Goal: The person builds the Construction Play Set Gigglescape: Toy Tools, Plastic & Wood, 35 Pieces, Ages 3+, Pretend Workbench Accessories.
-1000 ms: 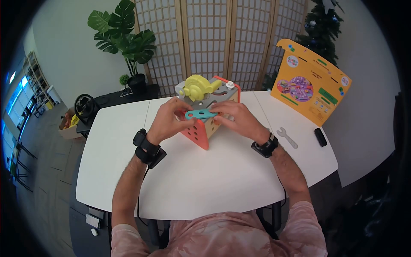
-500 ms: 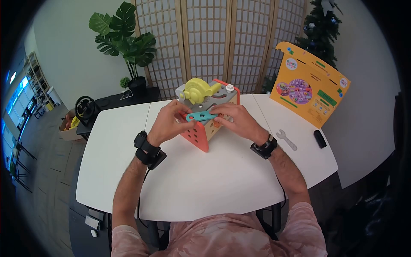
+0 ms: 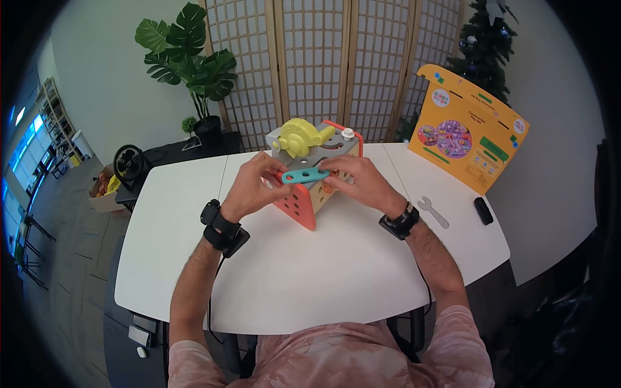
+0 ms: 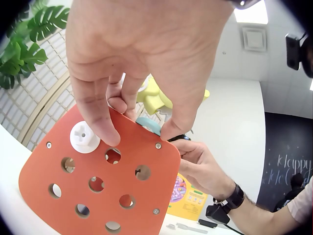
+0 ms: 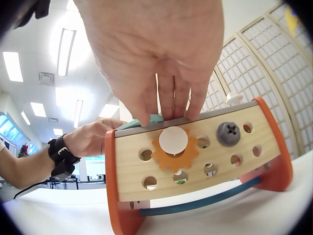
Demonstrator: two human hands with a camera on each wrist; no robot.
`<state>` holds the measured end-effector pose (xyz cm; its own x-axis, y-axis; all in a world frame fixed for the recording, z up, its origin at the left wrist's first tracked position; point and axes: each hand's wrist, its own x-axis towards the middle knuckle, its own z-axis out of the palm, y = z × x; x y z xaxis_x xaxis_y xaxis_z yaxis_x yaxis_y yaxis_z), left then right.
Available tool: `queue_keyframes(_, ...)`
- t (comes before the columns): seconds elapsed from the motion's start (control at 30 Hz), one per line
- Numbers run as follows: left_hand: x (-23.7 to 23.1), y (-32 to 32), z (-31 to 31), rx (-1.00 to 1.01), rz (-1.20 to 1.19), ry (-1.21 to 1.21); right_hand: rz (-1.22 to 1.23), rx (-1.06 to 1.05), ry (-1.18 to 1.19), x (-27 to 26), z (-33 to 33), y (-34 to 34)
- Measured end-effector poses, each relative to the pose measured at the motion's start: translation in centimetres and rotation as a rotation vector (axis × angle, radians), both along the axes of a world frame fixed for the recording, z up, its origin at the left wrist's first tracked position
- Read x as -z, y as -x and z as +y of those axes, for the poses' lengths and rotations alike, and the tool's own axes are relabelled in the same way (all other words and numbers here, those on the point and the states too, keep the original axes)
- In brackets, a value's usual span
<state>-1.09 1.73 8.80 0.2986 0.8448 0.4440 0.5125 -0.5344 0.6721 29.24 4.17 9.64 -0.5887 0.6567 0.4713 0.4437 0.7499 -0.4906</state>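
Observation:
A toy workbench with red-orange end panels [image 4: 88, 165] and a grey top [image 3: 315, 154] stands on the table. Over its near edge lies a teal strip [image 3: 314, 174] with holes, pinched by both hands. My left hand [image 3: 249, 189] has its thumb at the strip's left end, and one finger rests on the end panel beside a white bolt [image 4: 91, 141]. At the other end, my right hand [image 3: 363, 183] grips the strip, fingertips right at the grey top. A yellow toy circular saw [image 3: 297, 138] sits on the bench. An orange gear [image 5: 165, 159] and a grey screw [image 5: 226, 135] are on its wooden side.
To the right on the white table [image 3: 284, 278] lie a grey toy wrench [image 3: 435, 212] and a small black object [image 3: 483, 210]. A yellow-orange box [image 3: 475, 126] stands at the back right. Behind the table are a folding screen [image 3: 312, 52] and a plant [image 3: 187, 55].
The head view has shifted slightly. Both hands stay on the teal strip over the bench edge, with only small finger movements.

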Motion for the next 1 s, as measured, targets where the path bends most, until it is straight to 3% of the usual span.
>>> queue_keyframes(1.0,-0.03,0.08,-0.28,-0.006,-0.001,-0.008,-0.004,-0.004,-0.006,0.14,0.5,-0.38)
